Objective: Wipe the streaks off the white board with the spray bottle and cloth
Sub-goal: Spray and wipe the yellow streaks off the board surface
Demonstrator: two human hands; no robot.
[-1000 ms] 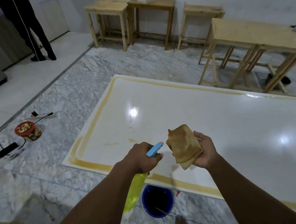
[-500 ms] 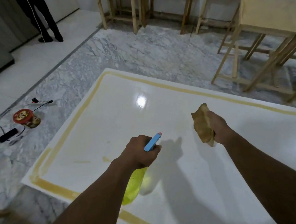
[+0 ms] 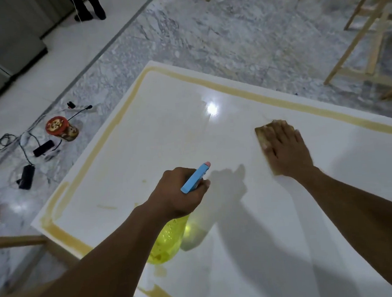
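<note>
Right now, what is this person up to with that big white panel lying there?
The person is cleaning a large white board that has yellowish streaks near its edges. The right hand presses a brown cloth flat on the board toward the far edge. The left hand grips a yellow spray bottle with a blue nozzle, held over the board. Streaks near the left edge remain unwiped.

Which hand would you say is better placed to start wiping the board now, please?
The right hand. It lies flat on the cloth, pressing it against the white board near the far edge. The left hand is wrapped around the spray bottle, held above the board.
</note>
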